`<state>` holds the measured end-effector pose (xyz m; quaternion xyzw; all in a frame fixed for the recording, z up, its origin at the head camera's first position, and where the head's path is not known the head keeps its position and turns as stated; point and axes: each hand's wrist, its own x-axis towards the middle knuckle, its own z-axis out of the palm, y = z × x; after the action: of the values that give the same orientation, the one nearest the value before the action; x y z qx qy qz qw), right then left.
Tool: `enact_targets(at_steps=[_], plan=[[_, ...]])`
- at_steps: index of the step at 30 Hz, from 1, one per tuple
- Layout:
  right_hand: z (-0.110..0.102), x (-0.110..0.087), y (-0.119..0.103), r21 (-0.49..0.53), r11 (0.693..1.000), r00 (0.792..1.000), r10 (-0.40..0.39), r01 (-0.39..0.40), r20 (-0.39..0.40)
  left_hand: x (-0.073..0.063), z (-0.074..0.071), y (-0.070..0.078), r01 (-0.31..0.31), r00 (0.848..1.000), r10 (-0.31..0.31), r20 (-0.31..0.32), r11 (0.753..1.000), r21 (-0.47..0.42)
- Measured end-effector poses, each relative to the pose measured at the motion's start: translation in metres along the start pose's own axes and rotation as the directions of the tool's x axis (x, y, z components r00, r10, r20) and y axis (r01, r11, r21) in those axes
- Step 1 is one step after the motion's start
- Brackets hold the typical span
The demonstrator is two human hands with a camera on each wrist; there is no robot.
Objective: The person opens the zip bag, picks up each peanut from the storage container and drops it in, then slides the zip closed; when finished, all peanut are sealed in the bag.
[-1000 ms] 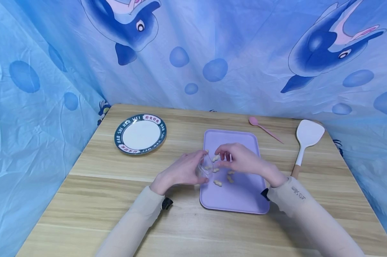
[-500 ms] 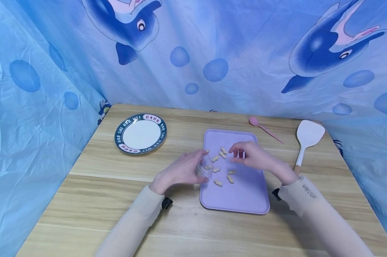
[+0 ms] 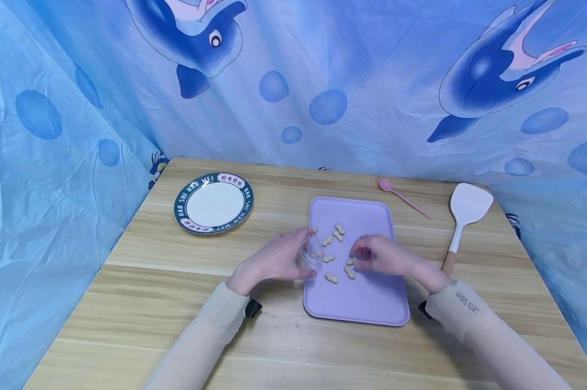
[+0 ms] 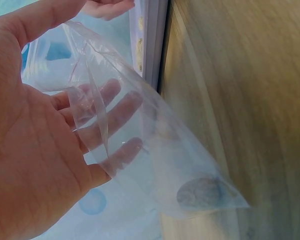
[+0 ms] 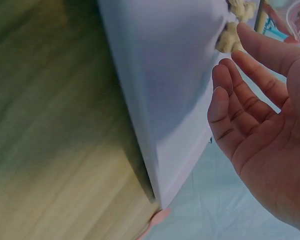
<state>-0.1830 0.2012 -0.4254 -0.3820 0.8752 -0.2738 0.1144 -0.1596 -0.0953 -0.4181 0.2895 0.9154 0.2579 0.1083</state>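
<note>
My left hand (image 3: 276, 259) holds a clear plastic bag (image 3: 311, 255) by its mouth over the tray's left edge. In the left wrist view the bag (image 4: 170, 165) hangs to a corner with a brownish lump (image 4: 200, 194) in it, probably a peanut. Several unshelled peanuts (image 3: 330, 278) lie scattered on the purple tray (image 3: 352, 306). The right hand (image 3: 383, 255) is low over the tray, fingertips right at two peanuts (image 3: 349, 272). In the right wrist view its thumb and index finger are apart beside the peanuts (image 5: 228, 39), with nothing between them.
A white plate with a dark green rim (image 3: 214, 203) stands at the back left. Beyond the tray lies a pink spoon (image 3: 403, 198). A white spatula with a wooden handle (image 3: 464, 211) lies on the right, near the right forearm.
My right hand has moved right from the upper peanuts, leaving two in view there, then come down toward the peanuts in the tray's middle. The left hand with the bag stays in place.
</note>
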Motion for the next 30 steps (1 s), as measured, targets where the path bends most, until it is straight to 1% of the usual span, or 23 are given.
enact_targets(at_steps=[4, 11, 19, 30], plan=[[0.0047, -0.001, 0.0003, -0.012, 1.0, 1.0, 0.015, -0.015, 0.001, -0.0003, 0.0002, -0.0001, 0.006, 1.0, -0.006, 0.007, 1.0, -0.002], [0.0101, -0.0005, 0.0017, -0.041, 0.999, 0.999, -0.009, 0.007, -0.036, -0.0004, 0.0014, -0.001, 0.009, 1.0, -0.009, 0.011, 1.0, -0.005], [0.0105, -0.0001, 0.001, -0.039, 0.999, 0.999, 0.033, -0.034, -0.018, -0.0009, 0.0019, -0.0002, 0.007, 1.0, -0.007, 0.011, 1.0, -0.002], [0.0041, 0.0031, -0.0063, -0.034, 0.999, 0.997, -0.001, -0.002, -0.072, -0.0009, 0.0025, -0.0001, -0.002, 1.0, 0.002, 0.004, 1.0, 0.006]])
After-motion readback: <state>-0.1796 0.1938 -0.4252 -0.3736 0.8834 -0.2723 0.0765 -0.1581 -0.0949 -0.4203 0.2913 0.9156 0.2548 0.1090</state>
